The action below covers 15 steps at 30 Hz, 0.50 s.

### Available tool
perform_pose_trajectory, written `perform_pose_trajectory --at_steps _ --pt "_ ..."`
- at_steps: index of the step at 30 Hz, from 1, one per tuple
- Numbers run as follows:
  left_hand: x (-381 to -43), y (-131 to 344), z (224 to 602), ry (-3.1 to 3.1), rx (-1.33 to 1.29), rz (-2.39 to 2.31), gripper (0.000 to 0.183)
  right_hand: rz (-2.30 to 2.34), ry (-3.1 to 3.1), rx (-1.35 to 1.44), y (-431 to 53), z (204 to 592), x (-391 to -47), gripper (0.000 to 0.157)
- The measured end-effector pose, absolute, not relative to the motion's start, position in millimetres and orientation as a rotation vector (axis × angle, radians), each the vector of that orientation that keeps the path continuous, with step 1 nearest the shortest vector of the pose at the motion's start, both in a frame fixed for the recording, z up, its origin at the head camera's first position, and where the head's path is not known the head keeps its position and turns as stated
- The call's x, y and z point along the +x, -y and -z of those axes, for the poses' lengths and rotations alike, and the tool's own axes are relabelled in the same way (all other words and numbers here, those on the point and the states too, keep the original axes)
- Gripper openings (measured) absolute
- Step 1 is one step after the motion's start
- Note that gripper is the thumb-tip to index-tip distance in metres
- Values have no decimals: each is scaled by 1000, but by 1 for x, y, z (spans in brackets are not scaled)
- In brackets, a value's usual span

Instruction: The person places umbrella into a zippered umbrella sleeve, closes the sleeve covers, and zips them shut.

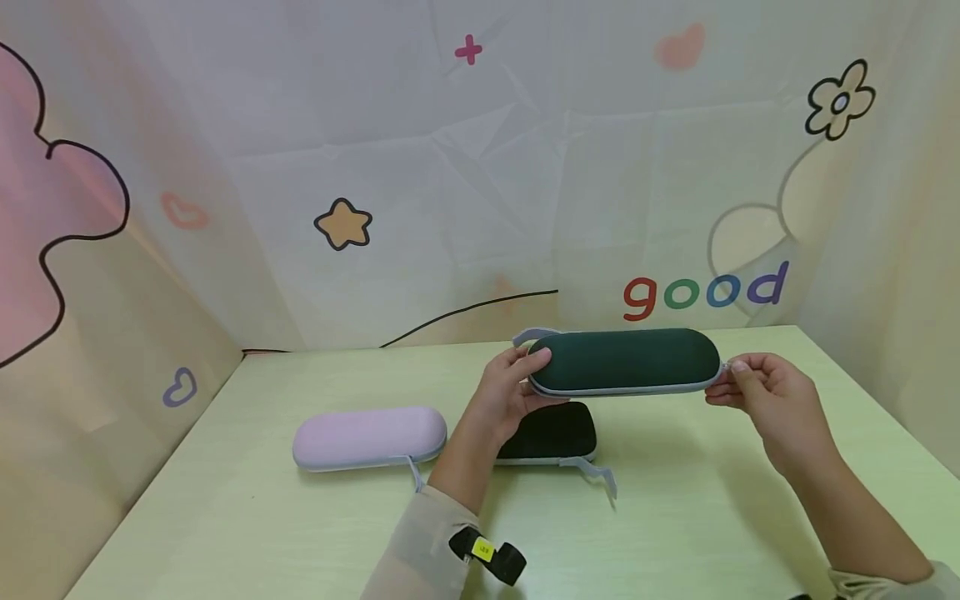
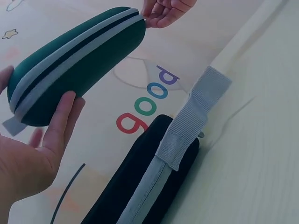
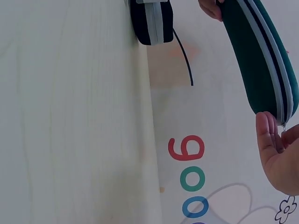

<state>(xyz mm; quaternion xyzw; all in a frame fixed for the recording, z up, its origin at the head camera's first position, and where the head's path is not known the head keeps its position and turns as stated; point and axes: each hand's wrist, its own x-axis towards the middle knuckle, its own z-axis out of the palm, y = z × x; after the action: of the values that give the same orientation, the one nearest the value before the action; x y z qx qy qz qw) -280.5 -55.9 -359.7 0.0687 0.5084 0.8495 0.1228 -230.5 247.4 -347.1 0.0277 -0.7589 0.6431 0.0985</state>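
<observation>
A dark green zippered case (image 1: 626,362), long with rounded ends and a grey zipper band, is held up above the table. My left hand (image 1: 507,387) grips its left end, thumb on top and fingers beneath. At the other end my right hand (image 1: 772,404) pinches the small zipper pull between thumb and fingers. In the left wrist view the green case (image 2: 79,65) shows a dark line between its two grey zipper bands. A black case (image 1: 551,433) with a grey strap lies on the table below, partly hidden by my left hand and forearm.
A light purple case (image 1: 369,438) with a grey strap lies left of my left forearm on the pale table (image 1: 225,517). Behind the table hangs a printed curtain (image 1: 420,100). My left cuff carries a black band (image 1: 487,554) with a yellow label.
</observation>
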Motion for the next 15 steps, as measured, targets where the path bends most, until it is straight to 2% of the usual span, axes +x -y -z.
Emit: perform_pose_trajectory --at_steps 3,5,15 --pt "-278 55 360 -1510 284 -2445 59 -1964 2210 39 -251 348 -233 18" --pt "-276 55 360 -1520 353 -2418 59 -1974 2207 19 -253 349 -233 18" --pt "-274 50 360 -1468 529 -2235 20 -2225 1987 -54 -257 351 -235 16"
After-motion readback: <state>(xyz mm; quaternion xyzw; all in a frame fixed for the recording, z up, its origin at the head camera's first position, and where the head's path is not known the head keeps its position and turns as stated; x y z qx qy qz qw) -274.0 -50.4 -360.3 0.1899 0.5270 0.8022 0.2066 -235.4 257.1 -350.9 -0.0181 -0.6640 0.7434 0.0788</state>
